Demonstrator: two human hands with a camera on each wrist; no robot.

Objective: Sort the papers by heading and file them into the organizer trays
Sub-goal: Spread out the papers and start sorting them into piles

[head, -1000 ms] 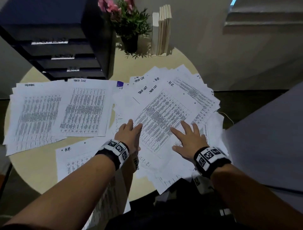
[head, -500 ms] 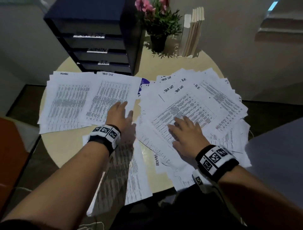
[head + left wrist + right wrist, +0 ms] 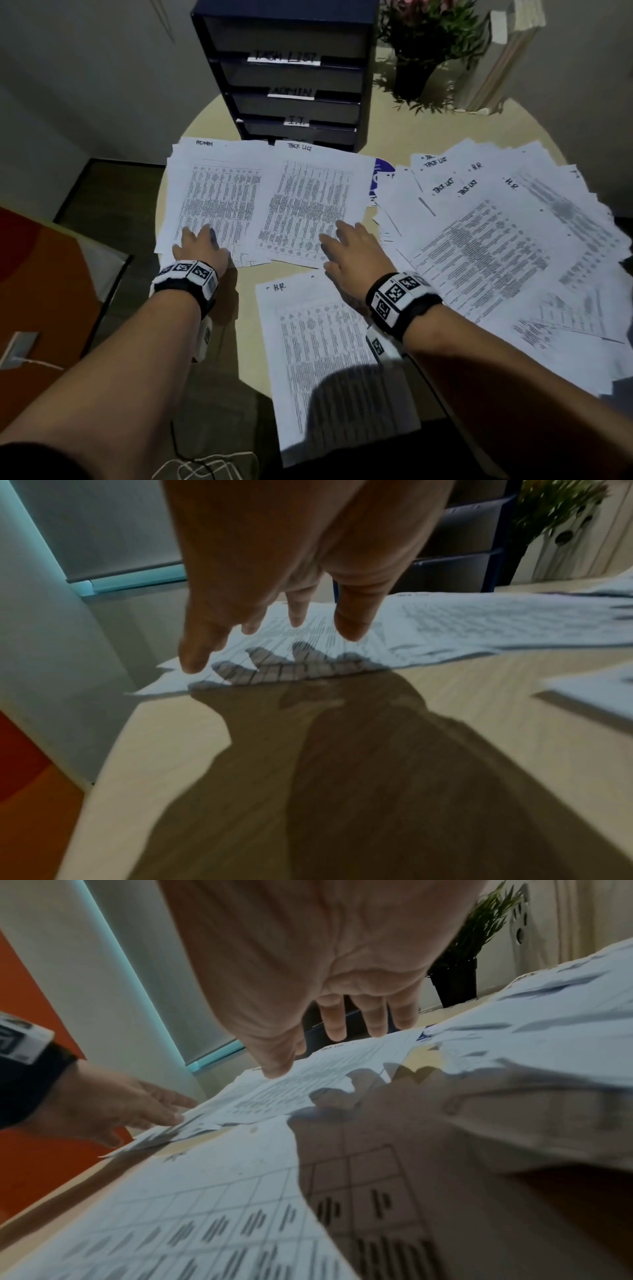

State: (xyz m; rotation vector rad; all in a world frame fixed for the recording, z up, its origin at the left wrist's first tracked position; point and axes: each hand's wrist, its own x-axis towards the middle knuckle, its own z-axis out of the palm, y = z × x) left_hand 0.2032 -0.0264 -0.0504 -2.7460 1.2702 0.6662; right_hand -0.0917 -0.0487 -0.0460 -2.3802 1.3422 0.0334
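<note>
A dark organizer [image 3: 291, 68] with trays labelled TASK LIST, ADMIN and I.T. stands at the table's back. In front of it lie an ADMIN stack [image 3: 219, 192] and a TASK LIST stack [image 3: 311, 195] side by side. An H.R. stack [image 3: 329, 349] lies nearer me. A fanned, unsorted pile [image 3: 507, 233] covers the right side. My left hand [image 3: 200, 245] hovers open, fingers spread, over the near edge of the ADMIN stack [image 3: 308, 631]. My right hand [image 3: 346, 250] is open over the near right corner of the TASK LIST stack [image 3: 291, 1093]. Neither hand holds paper.
A round beige table [image 3: 404, 137] carries everything. A potted plant [image 3: 421, 44] and upright books [image 3: 500, 58] stand at the back right. An orange seat [image 3: 41, 267] sits to the left, below the table's edge. A cable [image 3: 30, 359] trails on the floor.
Both hands left the fanned pile and swung left: the left hand from the TASK LIST stack to the ADMIN stack, the right hand to the TASK LIST stack. The head view turned left too.
</note>
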